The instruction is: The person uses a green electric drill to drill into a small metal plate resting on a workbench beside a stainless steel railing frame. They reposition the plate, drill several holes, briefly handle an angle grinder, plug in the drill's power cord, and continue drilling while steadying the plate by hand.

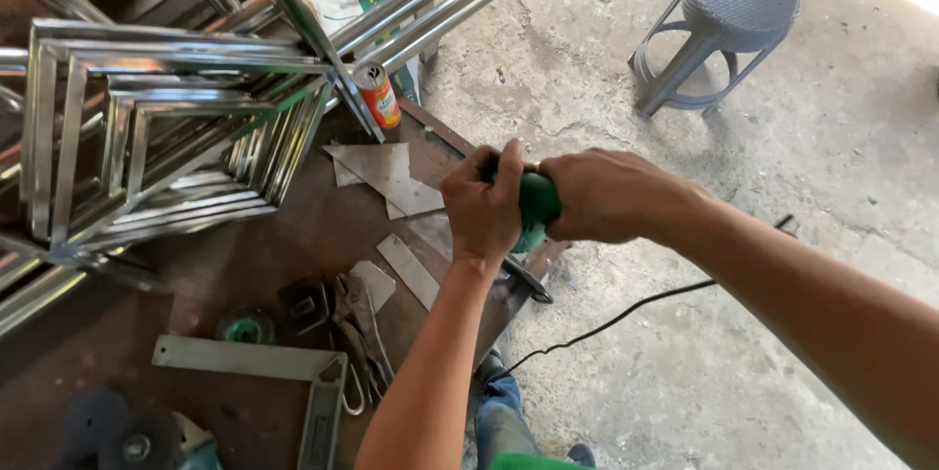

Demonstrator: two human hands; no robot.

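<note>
The green power tool (537, 204) sits near the centre of the head view, just above the right edge of the dark workbench (254, 235), gripped from both sides. The left hand (483, 208) is wrapped tight around its near end, fingers curled over the top, and the right hand (604, 196) closes over its other end from 3 o'clock, so only a band of green body shows between the two fists. A black cord (606, 318) trails off toward 5 o'clock across the concrete floor (743, 333). At 10 o'clock from the hands a red and orange can (378, 93) stands upright on the bench, beside a stack of polished steel square frames (156, 137) that fills the 9 to 10 o'clock side. Flat grey sheet-metal offcuts (386, 175) lie just left of the left hand, and another strip (409, 270) lies at 7 o'clock. Further down at 7 o'clock rest locking pliers (360, 328), a steel try square (264, 372) and a small green-cored roll (245, 327). A grey plastic stool (719, 30) stands well apart at 1 o'clock on the floor.
</note>
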